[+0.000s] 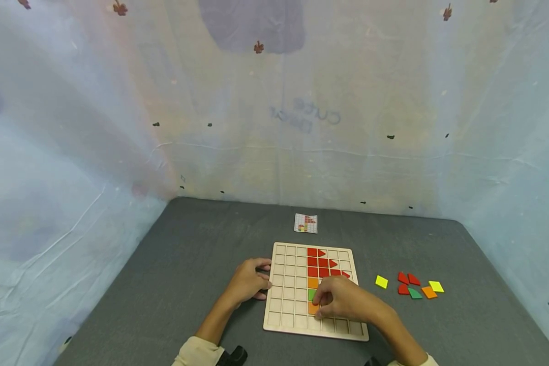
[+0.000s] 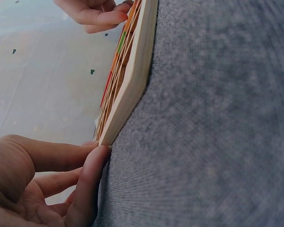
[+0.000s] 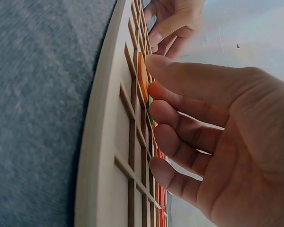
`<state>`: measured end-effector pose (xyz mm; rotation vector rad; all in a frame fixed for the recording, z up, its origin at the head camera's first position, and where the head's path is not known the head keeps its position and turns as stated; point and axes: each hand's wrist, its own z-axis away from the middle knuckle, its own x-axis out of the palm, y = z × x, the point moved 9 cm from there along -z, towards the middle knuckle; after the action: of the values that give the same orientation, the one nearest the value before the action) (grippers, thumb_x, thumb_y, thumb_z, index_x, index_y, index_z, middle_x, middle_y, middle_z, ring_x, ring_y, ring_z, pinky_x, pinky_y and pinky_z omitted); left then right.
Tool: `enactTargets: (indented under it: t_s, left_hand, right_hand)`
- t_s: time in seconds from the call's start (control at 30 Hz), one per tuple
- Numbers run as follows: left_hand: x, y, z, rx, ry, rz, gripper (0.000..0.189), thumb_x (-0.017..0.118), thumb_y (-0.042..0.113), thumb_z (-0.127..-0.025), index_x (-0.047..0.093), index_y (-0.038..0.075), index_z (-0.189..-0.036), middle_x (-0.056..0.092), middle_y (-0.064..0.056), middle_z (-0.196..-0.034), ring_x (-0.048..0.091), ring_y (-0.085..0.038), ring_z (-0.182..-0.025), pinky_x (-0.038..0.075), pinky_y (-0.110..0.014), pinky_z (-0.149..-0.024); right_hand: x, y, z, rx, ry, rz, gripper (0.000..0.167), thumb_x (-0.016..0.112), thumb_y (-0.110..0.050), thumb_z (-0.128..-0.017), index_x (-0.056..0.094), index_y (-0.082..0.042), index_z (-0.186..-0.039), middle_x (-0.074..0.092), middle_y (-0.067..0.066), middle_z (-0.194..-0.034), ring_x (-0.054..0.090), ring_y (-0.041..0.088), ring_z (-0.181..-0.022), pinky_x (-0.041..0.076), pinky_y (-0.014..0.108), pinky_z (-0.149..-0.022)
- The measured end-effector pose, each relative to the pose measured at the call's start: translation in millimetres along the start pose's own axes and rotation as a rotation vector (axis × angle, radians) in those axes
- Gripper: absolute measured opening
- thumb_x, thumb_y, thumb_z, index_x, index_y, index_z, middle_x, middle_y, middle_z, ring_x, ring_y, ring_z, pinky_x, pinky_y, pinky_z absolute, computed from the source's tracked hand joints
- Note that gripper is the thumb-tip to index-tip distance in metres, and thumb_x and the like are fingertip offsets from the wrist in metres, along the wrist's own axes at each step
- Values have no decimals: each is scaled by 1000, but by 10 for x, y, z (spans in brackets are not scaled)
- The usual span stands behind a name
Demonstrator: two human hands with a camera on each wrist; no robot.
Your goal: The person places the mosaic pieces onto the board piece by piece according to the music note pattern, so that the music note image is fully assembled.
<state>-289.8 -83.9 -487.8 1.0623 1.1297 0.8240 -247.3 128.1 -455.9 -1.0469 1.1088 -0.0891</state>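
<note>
A wooden grid board (image 1: 288, 307) lies on the grey table. Down one column of its cells run red, orange and green tiles, with red pointed pieces reaching right from the upper rows. My right hand (image 1: 347, 300) is over the lower part of that column. Its thumb and index finger pinch an orange square tile (image 3: 142, 75) at its cell, just below a green tile (image 1: 311, 294); the other fingers hover over the grid. At the board's left edge, my left hand (image 1: 248, 279) grips the rim, thumb and finger meeting at the wood (image 2: 128, 106) in the left wrist view.
Right of the board lie loose tiles: a yellow one (image 1: 382, 281) apart, then several red pieces (image 1: 403, 289), a green piece (image 1: 414, 293), an orange square (image 1: 429, 292) and another yellow one (image 1: 436, 286). Behind the board sits a printed pattern card (image 1: 306, 223). Pale curtains (image 1: 274, 168) surround the table.
</note>
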Motion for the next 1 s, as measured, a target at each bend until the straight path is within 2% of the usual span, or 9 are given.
enactTargets:
  t_s: [0.27, 0.5, 0.63, 0.87, 1.0]
  left_hand:
    - [3, -15, -13, -9, -1, 0, 62, 75, -6, -83, 60, -6, -143, 63, -20, -131, 72, -24, -100, 65, -35, -58]
    - [17, -26, -10, -3, -5, 3, 62, 75, -7, -83, 60, -6, -143, 63, -20, -131, 72, -24, -99, 65, -36, -58]
    - [16, -28, -10, -5, -7, 6, 62, 75, -7, -83, 60, -6, -143, 62, -20, -131, 71, -25, -100, 65, -36, -58]
    - [6, -29, -7, -11, 0, 1, 62, 76, -7, -83, 60, -5, -143, 63, -20, -131, 71, -25, -101, 65, -36, -58]
    - [5, -13, -6, -2, -2, 5, 62, 76, -7, -83, 60, -6, -143, 63, -20, -131, 71, -26, -101, 65, -37, -58]
  right_hand:
    - [-36, 27, 14, 13, 27, 11, 13, 88, -16, -85, 78, -17, -94, 70, -8, -88, 62, 3, -80, 56, 23, -72]
    - [-135, 129, 32, 41, 58, 23, 16, 88, -17, -87, 78, -16, -100, 71, -6, -94, 62, 5, -84, 56, 24, -75]
    - [-257, 147, 67, 50, 90, 32, 21, 89, -20, -87, 77, -13, -104, 71, -4, -95, 62, 6, -83, 56, 25, -73]
    - [-519, 276, 174, 124, 159, 53, 27, 87, -23, -88, 77, -11, -110, 72, -2, -100, 64, 10, -89, 56, 26, -76]
    - [-668, 364, 252, 158, 198, 66, 31, 86, -24, -88, 77, -10, -113, 71, -3, -98, 62, 9, -87, 55, 26, -74]
